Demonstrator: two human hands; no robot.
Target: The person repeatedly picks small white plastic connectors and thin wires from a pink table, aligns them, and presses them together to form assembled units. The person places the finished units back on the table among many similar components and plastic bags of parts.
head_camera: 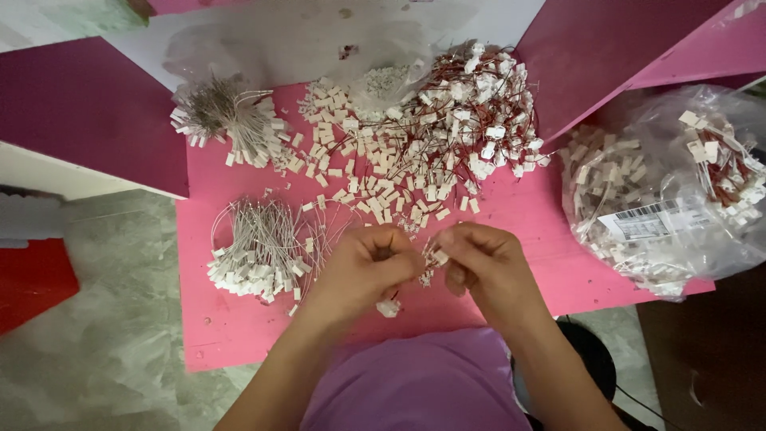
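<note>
Item: small white connector housings with thin wire leads, on a pink tabletop (239,335).

- Left hand (363,267): I see fingers pressed together, pinching a small piece at the fingertips; a white housing (388,307) hangs just below.
- Right hand (483,259): pinching a white connector (440,257), touching the left fingertips.
- Done, I judge: bundle of wired leads (259,247) left of the hands, second bundle (227,120) further back.
- Left: large loose pile of housings and red-wired pieces (431,136); clear bag of parts (662,191) on the right, well apart.
- Progress: I judge under half
</note>
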